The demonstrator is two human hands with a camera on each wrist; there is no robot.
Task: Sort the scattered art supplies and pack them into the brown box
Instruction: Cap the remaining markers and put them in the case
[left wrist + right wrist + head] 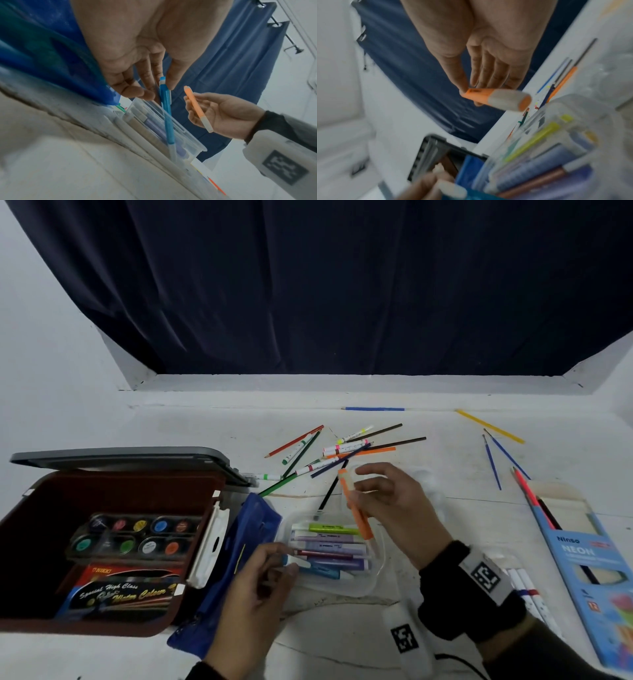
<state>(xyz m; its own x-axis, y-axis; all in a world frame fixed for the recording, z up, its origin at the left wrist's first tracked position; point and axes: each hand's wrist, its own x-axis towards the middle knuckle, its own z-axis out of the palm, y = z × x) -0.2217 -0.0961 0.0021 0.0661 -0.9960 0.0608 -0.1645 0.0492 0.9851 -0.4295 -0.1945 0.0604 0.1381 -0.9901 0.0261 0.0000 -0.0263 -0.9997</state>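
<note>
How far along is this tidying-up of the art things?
Partly done. The brown box already holds a round paint-pot set and a watercolour pack. The left hand holds a blue highlighter, the right hand an orange highlighter, over the clear plastic tray. Scattered coloured pencils remain.

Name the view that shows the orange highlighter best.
Left wrist: the whole orange highlighter shows sharply, from end to end, held in the right hand. The head view shows it with fingers partly covering it; the right wrist view blurs it.
</note>
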